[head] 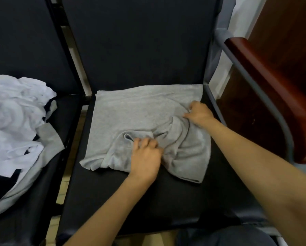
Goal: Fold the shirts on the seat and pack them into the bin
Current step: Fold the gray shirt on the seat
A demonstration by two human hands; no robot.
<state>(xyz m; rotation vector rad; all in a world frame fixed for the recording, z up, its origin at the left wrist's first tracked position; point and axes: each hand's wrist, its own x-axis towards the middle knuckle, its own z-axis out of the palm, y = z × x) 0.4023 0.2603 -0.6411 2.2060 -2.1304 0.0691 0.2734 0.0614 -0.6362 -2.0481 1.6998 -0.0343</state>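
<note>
Shirt: the grey shirt [139,110] lies on the black seat [148,201], on the far half, flat at the back and bunched at the front.
Far edge: it runs straight along the foot of the backrest [139,41].
Left edge: it sits just inside the seat's left rim, with one corner spilling towards the front left.
Right edge: a thin strip of bare seat shows between the cloth and the grey frame, and the wooden armrest [273,96] rises close beside it.
Open room: there's a broad stretch of bare seat in front of the shirt, nearest the person, with both forearms reaching over it.
Left hand: the left hand [145,157] is down on the front middle of the shirt, fingers curled into the bunched cloth by the collar, gripping it.
Right hand: the right hand [199,113] is further back on the right side, fingers bent, pinching a ridge of cloth.
Folds: creases run between the two hands.
Next seat: a loose pile [15,112] of white and grey shirts sits across a narrow gap, well apart from the hands.
</note>
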